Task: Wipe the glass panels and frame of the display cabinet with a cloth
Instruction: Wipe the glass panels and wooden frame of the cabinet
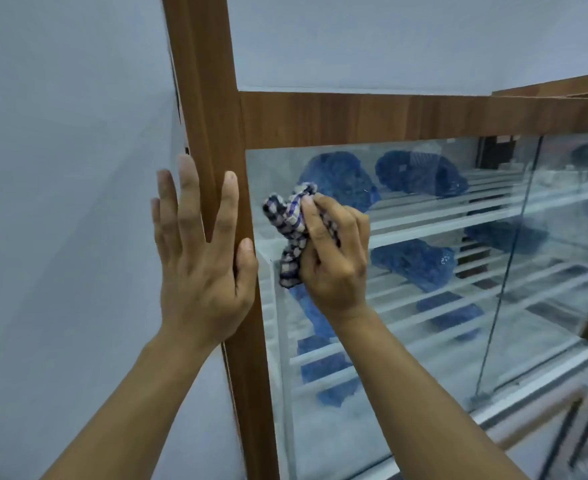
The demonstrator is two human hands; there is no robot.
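Cloth (pixel 290 230), checked blue and white, sits bunched in my right hand (pixel 334 258). My fingers and thumb are curled tight round it and push it against the glass panel (pixel 354 427) of the display cabinet (pixel 251 375). The spot is just right of the wooden post (pixel 209 98), a little below where the top rail (pixel 389 119) meets that post.

My left hand (pixel 199 258) lies flat on the post itself with fingers straight and spread, holding nothing. Index finger and thumb rest on the post's front face. The other fingers reach past its left edge, and I cannot tell whether they touch its side.

Behind the glass, right of the post, white slatted shelves (pixel 458 209) run across in tiers. Blue woolly bundles (pixel 337 178) lie on them, the nearest just beyond my cloth. Well to the right of the post a thin upright seam marks a second pane (pixel 569 237). Left of the post there is only pale wall (pixel 60 168).
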